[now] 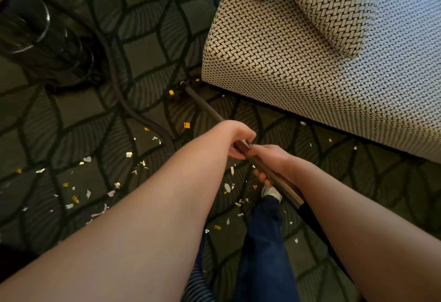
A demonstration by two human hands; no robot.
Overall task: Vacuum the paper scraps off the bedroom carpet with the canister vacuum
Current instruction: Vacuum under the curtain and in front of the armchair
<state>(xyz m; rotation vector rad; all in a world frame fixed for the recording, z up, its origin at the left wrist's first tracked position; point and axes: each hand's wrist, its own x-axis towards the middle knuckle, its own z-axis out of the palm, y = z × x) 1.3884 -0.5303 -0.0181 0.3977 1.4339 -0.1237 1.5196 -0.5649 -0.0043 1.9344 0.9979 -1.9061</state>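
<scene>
Right now I have both hands wrapped around the vacuum wand (269,170) in the middle of the frame. My left hand (238,140) is clamped on it higher up the tube, and my right hand (272,161) is clamped just behind, the two nearly touching. From the left hand the wand runs up and left to its nozzle (185,84), which sits on the carpet (71,115) just beside the lower left corner of the woven-pattern chair (274,46). A few yellow bits lie right around the nozzle. The grey hose (124,103) curves from the centre left up toward the dark canister (40,34) in the upper left. Paper scraps (87,159), white and yellow, are strewn over the dark leaf-patterned carpet across the lower left and centre, with a few more at centre right along the chair's base. Under my forearms, at lower centre, I see a leg in dark blue trousers (262,242) and a white shoe (270,192).
</scene>
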